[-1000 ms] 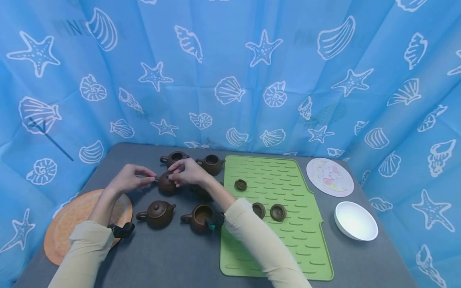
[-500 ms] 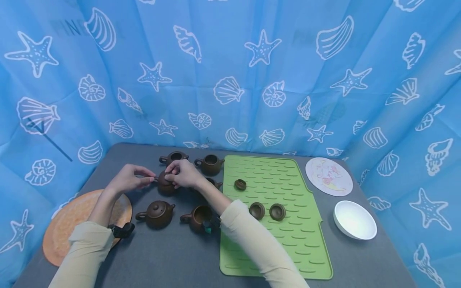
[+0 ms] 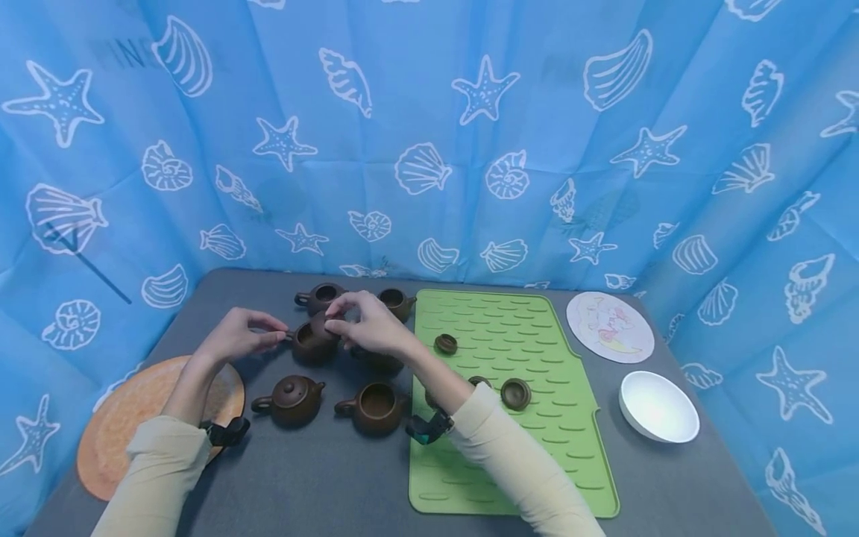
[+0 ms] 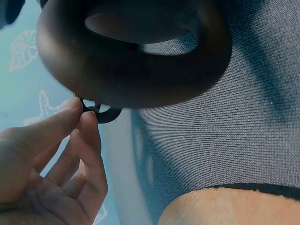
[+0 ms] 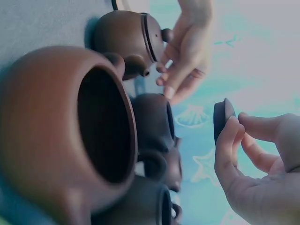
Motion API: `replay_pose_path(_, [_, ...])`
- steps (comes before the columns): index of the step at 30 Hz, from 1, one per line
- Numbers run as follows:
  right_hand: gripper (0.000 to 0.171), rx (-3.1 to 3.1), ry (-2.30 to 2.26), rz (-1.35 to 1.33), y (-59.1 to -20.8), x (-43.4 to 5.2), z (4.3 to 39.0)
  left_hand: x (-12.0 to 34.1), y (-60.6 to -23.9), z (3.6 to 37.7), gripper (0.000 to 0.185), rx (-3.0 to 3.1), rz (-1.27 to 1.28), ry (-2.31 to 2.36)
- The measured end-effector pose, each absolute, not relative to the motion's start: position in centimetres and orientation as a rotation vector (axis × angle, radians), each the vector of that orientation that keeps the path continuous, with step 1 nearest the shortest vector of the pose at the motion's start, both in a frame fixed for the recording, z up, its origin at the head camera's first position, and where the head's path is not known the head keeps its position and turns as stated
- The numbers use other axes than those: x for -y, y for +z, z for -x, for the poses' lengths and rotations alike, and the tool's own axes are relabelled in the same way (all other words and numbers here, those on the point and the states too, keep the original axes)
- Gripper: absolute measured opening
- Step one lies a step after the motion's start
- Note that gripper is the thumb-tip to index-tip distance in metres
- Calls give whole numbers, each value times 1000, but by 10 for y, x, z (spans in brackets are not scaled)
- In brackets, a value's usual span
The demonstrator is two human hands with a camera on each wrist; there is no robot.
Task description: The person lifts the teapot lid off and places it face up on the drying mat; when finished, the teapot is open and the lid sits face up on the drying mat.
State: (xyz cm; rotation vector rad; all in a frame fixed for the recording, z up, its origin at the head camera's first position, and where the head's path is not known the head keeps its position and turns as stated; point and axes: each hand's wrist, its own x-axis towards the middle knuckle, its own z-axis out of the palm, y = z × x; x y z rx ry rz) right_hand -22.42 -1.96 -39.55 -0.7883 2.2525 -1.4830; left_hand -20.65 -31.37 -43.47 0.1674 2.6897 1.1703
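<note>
With thumb and fingertips, my left hand (image 3: 243, 335) pinches the handle of a dark brown clay teapot (image 3: 314, 349). That teapot's round opening is partly uncovered. Just above its right side, my right hand (image 3: 370, 325) holds a small brown lid (image 5: 220, 119) between thumb and fingers. The right wrist view shows the lid tilted on edge, apart from the pot. A lidded teapot (image 3: 291, 403) stands nearer the front. To its right is an open teapot (image 3: 377, 410), and another pot (image 3: 379, 362) sits partly hidden under the right wrist.
Two open teapots stand at the back, one at left (image 3: 321, 297), one at right (image 3: 397, 302). A green mat (image 3: 510, 462) carries several lids, including one upturned (image 3: 516, 394). An orange round mat (image 3: 121, 440) lies left; a white bowl (image 3: 659, 407) and printed disc (image 3: 609, 327) lie right.
My right hand has lifted the lid off the teapot and moved slightly up and right, so the pot's opening shows. The left hand stays at the handle.
</note>
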Motion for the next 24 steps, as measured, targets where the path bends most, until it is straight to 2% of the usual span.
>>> replay_pose_path(7, [22, -2243, -1531, 805, -386, -30, 217, 316, -437, 206, 25, -2687, -182, 1187])
replay_pose_path(11, [26, -2243, -1571, 727, -385, -61, 216, 315, -436, 206, 25, -2686, -181, 1189])
replay_pose_path(19, [50, -2146, -1615, 705, -385, -115, 212, 315, -435, 207, 25, -2686, -186, 1184])
replay_pose_path(24, [49, -2048, -1684, 637, -389, -144, 209, 315, -435, 207, 25, -2686, -180, 1181])
